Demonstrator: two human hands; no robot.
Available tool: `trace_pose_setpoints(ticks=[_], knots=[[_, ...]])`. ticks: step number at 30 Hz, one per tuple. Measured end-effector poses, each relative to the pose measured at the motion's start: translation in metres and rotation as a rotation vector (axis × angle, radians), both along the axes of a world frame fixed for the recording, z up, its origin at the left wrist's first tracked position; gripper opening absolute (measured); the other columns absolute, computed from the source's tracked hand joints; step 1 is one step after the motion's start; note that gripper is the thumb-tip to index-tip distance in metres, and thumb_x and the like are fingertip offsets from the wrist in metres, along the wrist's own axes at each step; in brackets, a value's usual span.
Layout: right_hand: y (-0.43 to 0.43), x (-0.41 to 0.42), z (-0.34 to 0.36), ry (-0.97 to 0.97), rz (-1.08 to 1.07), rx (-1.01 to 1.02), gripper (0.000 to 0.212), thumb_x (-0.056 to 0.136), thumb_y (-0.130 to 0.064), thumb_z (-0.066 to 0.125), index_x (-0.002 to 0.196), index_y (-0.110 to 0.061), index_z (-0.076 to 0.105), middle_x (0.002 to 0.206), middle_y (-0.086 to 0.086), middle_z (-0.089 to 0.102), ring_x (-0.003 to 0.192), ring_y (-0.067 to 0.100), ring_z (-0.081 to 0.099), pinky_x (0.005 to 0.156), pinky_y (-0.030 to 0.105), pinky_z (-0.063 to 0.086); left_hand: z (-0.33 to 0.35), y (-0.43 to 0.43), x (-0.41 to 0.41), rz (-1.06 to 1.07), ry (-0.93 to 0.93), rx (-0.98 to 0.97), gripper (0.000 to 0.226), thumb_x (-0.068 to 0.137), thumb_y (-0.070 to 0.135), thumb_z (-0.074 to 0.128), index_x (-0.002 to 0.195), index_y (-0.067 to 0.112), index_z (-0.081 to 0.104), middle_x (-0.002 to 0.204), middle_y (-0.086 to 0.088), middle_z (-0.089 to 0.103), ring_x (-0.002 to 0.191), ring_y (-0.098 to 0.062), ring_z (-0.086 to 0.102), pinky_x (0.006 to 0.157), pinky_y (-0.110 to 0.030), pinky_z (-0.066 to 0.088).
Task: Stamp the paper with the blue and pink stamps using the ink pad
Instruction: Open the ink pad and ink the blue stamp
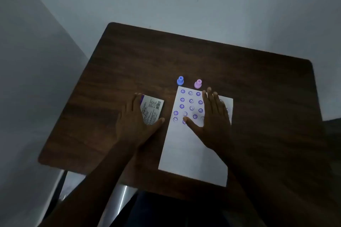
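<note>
Left hand [135,122] flat on ink pad [152,109], right hand [212,120] flat on paper [191,153] — both stamps free

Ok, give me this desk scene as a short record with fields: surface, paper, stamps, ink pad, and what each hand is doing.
surface: dark brown wooden table
paper: white sheet, far half covered in rows of purple stamped faces
stamps: small blue plastic stamp and pink plastic stamp, upright beyond the paper's far edge
ink pad: flat labelled case, closed, left of paper
left hand: flat on ink pad
right hand: flat on paper, holding nothing
</note>
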State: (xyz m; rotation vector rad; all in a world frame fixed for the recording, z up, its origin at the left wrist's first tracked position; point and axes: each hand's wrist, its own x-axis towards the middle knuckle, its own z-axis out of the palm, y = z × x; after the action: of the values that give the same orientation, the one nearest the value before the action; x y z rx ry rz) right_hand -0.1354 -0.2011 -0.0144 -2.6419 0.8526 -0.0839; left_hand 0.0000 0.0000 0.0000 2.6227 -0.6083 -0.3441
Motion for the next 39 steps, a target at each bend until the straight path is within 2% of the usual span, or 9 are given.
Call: trace_pose_setpoints(ticks=[6,13,16,20,25,31,35,37,39], knots=[[0.008,0.005,-0.031,-0.072,0.025,-0.057,0.109,0.073,-0.087,0.037,0.156,-0.021,0.015,0.167,0.001,0.015,0.153,0.017,0.007,0.123,0.042,0.010,-0.046,0.008,0.000,-0.026,-0.075,-0.045,0.117,0.061,0.074,0.080,0.153,0.016,0.035,0.159,-0.007,0.042,0.139,-0.030,0.045,0.110,-0.049,0.044],[0.009,0.007,-0.048,-0.139,0.154,-0.047,0.111,0.069,-0.092,0.032,0.157,-0.029,0.007,0.168,-0.007,0.005,0.153,0.010,0.003,0.120,0.035,0.004,-0.085,0.021,-0.003,-0.027,-0.222,-0.199,0.101,0.061,0.076,0.070,0.146,0.027,0.048,0.149,0.003,0.049,0.132,-0.020,0.045,0.106,-0.032,0.034],[0.002,0.007,-0.054,-0.174,0.186,-0.074,0.114,0.068,-0.096,0.028,0.157,-0.030,0.006,0.168,-0.010,0.006,0.153,0.010,0.007,0.119,0.036,0.010,-0.095,0.021,-0.003,-0.034,-0.299,-0.217,0.094,0.062,0.074,0.067,0.143,0.027,0.052,0.147,0.003,0.050,0.131,-0.020,0.044,0.104,-0.032,0.032],[-0.004,0.002,-0.060,-0.170,0.217,-0.132,0.114,0.067,-0.096,0.032,0.157,-0.033,0.000,0.167,-0.014,0.001,0.152,0.005,0.003,0.116,0.026,0.004,-0.100,0.020,-0.002,-0.037,-0.347,-0.183,0.095,0.062,0.077,0.058,0.142,0.026,0.055,0.146,0.000,0.050,0.129,-0.027,0.044,0.100,-0.037,0.032],[0.001,-0.007,-0.067,-0.166,0.219,-0.187,0.115,0.063,-0.099,0.024,0.157,-0.034,0.006,0.167,-0.013,0.004,0.152,0.009,0.009,0.119,0.036,0.016,-0.101,0.019,-0.003,-0.048,-0.341,-0.158,0.100,0.062,0.082,0.051,0.147,0.028,0.050,0.147,0.003,0.047,0.126,-0.022,0.037,0.100,-0.041,0.040],[0.014,-0.009,-0.060,-0.112,0.194,-0.083,0.118,0.058,-0.100,0.029,0.156,-0.035,0.011,0.165,-0.014,0.015,0.151,0.009,0.019,0.117,0.034,0.020,-0.087,0.023,-0.005,-0.017,-0.245,-0.215,0.090,0.069,0.081,0.058,0.143,0.031,0.055,0.140,0.009,0.058,0.124,-0.018,0.051,0.101,-0.035,0.048],[0.024,-0.008,-0.056,-0.091,0.167,-0.068,0.120,0.057,-0.097,0.030,0.156,-0.031,0.015,0.165,-0.010,0.019,0.150,0.012,0.023,0.118,0.039,0.024,-0.070,0.034,-0.004,0.112,0.016,-0.510,0.056,0.071,0.084,0.060,0.111,0.049,0.073,0.099,0.021,0.075,0.081,0.002,0.071,0.072,-0.030,0.060],[0.028,-0.007,-0.054,-0.069,0.167,-0.067,0.119,0.057,-0.095,0.032,0.156,-0.031,0.015,0.165,-0.009,0.020,0.149,0.014,0.025,0.118,0.040,0.025,-0.060,0.039,0.013,0.217,0.183,-0.557,0.035,0.078,0.079,0.057,0.091,0.049,0.072,0.084,0.012,0.072,0.071,-0.004,0.072,0.060,-0.029,0.054],[0.031,-0.003,-0.054,-0.053,0.173,-0.070,0.119,0.057,-0.093,0.034,0.156,-0.030,0.015,0.165,-0.009,0.020,0.149,0.015,0.026,0.118,0.040,0.025,-0.051,0.045,0.037,0.368,0.353,-0.564,0.036,0.085,0.068,0.060,0.108,0.040,0.062,0.094,-0.001,0.065,0.084,-0.021,0.068,0.066,-0.035,0.053]])
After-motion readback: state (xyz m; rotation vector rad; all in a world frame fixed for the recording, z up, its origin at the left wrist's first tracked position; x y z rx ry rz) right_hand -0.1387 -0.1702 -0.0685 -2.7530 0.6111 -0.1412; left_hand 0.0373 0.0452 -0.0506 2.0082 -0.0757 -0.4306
